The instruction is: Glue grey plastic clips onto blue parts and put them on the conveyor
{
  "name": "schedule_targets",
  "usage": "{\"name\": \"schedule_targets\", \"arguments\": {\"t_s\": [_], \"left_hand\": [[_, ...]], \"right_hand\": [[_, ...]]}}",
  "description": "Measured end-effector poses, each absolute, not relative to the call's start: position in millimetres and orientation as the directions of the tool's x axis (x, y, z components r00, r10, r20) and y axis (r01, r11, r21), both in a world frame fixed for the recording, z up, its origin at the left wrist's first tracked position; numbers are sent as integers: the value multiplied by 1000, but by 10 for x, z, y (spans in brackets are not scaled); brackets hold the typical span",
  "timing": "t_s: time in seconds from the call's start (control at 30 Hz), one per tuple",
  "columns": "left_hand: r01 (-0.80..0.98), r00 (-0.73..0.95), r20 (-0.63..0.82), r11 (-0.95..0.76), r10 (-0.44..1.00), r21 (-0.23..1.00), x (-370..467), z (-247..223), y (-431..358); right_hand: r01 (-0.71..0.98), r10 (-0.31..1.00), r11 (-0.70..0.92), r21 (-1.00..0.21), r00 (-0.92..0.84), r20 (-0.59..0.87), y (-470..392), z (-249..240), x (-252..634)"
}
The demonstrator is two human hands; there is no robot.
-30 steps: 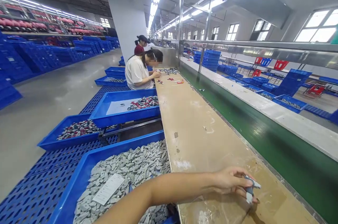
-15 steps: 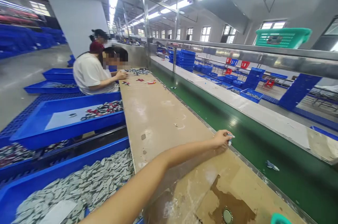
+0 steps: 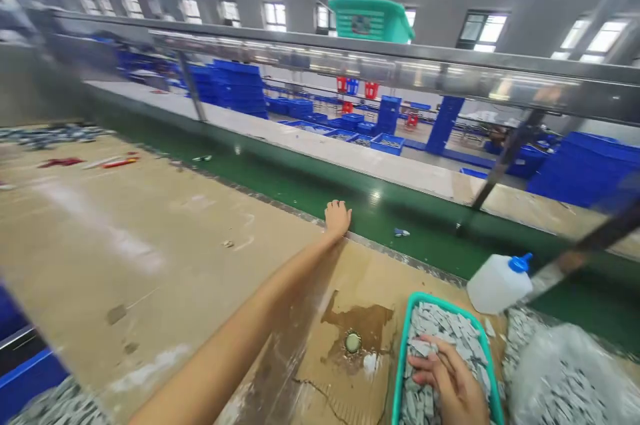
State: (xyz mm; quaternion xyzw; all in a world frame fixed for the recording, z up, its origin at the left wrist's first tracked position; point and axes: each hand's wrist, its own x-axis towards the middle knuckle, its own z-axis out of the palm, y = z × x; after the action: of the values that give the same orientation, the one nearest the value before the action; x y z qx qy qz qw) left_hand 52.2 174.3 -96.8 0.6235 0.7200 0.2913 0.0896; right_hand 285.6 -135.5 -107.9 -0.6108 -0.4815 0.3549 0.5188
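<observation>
My left hand reaches to the edge of the green conveyor belt, palm down. Its fingers look apart and point away over the belt; no piece shows in them, though their undersides are hidden. On the belt, right of that hand, lies a small blue-and-white piece. My right hand is in a green plastic basket full of flat grey pieces. Its thumb and fingers close on one light grey piece.
A white bottle with a blue cap stands behind the basket, near a clear plastic bag of pieces. A round metal cap-like disc sits on the worn tabletop. Red pieces lie farther left; a metal rail runs above.
My view has swung right, bringing my right hand and the basket into sight. The small white-and-blue piece that was in my left fingers no longer shows there.
</observation>
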Motion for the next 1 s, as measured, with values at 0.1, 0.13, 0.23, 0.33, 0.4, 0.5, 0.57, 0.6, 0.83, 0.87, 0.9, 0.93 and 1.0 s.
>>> {"name": "schedule_targets", "arguments": {"t_s": [0.1, 0.13, 0.23, 0.33, 0.4, 0.5, 0.57, 0.6, 0.83, 0.87, 0.9, 0.93, 1.0], "left_hand": [[857, 26, 254, -153, 967, 491, 909, -1038, 1767], [846, 101, 252, -216, 963, 487, 1060, -1069, 1764], [796, 243, 236, -333, 941, 506, 1480, -1167, 1742], [757, 249, 213, -327, 945, 566, 1715, -1217, 1733], [722, 223, 213, -308, 951, 620, 1736, -1203, 1733], [639, 189, 236, -302, 953, 707, 1598, -1126, 1704], [575, 186, 232, -298, 955, 762, 1429, -1065, 1621], [542, 197, 218, -291, 956, 789, 1328, -1038, 1552], [230, 261, 98, -160, 960, 960, 529, -976, 684], [155, 242, 71, -111, 968, 982, 431, -974, 562], [92, 219, 40, -62, 975, 994, 340, -970, 453], [53, 194, 10, -20, 981, 998, 258, -964, 359], [34, 148, -40, 35, 988, 999, 116, -945, 213]], "right_hand": [[-212, 962, -109, -971, 224, -157, -1302, -1006, 2885], [-279, 960, -125, -952, 210, -187, -1294, -968, 2888], [-414, 942, -131, -901, 230, -243, -1297, -856, 2871], [-486, 935, -114, -866, 243, -259, -1313, -788, 2852], [-504, 934, -124, -855, 232, -273, -1319, -769, 2858], [-522, 931, -164, -837, 200, -307, -1324, -761, 2882], [-549, 932, -173, -817, 176, -316, -1329, -760, 2887], [-565, 935, -172, -807, 163, -314, -1334, -760, 2883], [-587, 958, -202, -784, 48, -283, -1414, -714, 2830], [-572, 957, -207, -794, 49, -285, -1424, -710, 2833], [-555, 957, -207, -806, 57, -286, -1432, -710, 2840], [-539, 957, -203, -817, 66, -282, -1437, -713, 2849], [-514, 961, -199, -835, 67, -270, -1441, -721, 2861]]}}
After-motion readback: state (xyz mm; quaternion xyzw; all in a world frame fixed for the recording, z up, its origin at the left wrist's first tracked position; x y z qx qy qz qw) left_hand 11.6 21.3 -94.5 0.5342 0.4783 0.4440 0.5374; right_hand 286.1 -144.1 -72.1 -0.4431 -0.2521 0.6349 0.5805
